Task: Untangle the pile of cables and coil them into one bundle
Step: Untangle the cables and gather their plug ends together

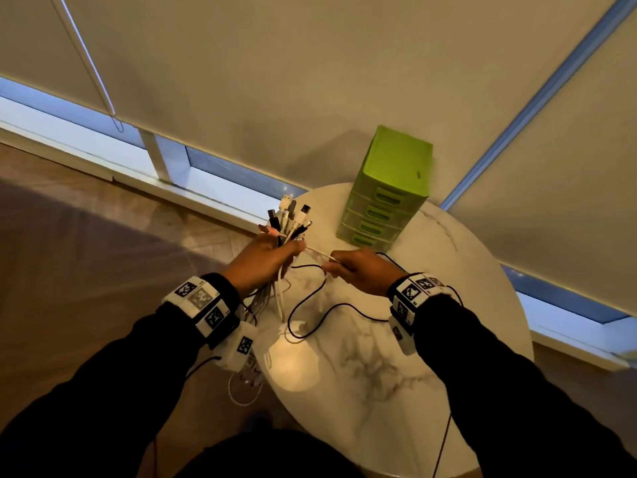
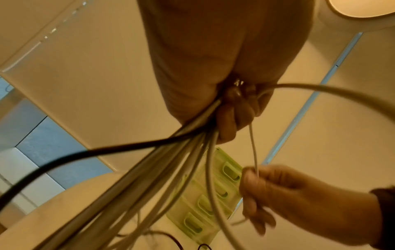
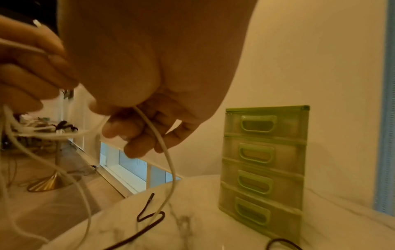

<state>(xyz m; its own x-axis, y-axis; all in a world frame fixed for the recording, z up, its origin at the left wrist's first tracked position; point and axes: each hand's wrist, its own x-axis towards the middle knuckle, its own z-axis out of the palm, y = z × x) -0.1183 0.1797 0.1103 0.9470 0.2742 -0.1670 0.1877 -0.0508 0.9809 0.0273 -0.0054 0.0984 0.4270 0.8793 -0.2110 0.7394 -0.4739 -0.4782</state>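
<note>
My left hand (image 1: 269, 258) grips a bundle of white and black cables (image 1: 289, 219) upright, with several plugs sticking out above the fist and the cords (image 2: 162, 169) hanging below it over the table's left edge. My right hand (image 1: 358, 270) pinches one thin white cable (image 1: 319, 251) that runs taut from the left fist across to its fingers. In the right wrist view that white cable (image 3: 164, 152) drops from the curled fingers (image 3: 132, 128) toward the tabletop. A loose black cable (image 1: 310, 305) loops on the marble under both hands.
A green four-drawer plastic organiser (image 1: 386, 191) stands at the back of the round white marble table (image 1: 379, 374). Roller blinds and a low window sill run behind it. Wooden floor lies to the left, with another small table's gold base (image 3: 47, 182) farther off.
</note>
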